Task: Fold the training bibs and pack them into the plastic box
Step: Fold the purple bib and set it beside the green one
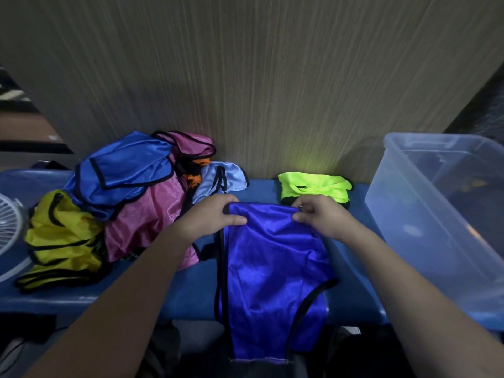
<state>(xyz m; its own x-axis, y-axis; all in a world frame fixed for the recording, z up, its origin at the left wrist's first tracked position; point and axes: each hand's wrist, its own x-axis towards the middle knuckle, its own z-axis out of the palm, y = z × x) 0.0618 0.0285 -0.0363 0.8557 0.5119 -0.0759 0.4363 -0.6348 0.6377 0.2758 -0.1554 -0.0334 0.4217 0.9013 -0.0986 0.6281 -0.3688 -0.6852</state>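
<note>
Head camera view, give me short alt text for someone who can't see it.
A person's left hand and right hand pinch the far edge of a shiny purple-blue bib that hangs off a blue table. A heap of unfolded bibs lies to the left, a folded neon green bib behind, and a clear plastic box to the right.

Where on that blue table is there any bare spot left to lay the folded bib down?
A bare strip of blue table lies between the light blue bib and the neon green bib. Another lies in front of the yellow bibs, near the front edge. The left is crowded with piled bibs; the plastic box fills the right.
</note>
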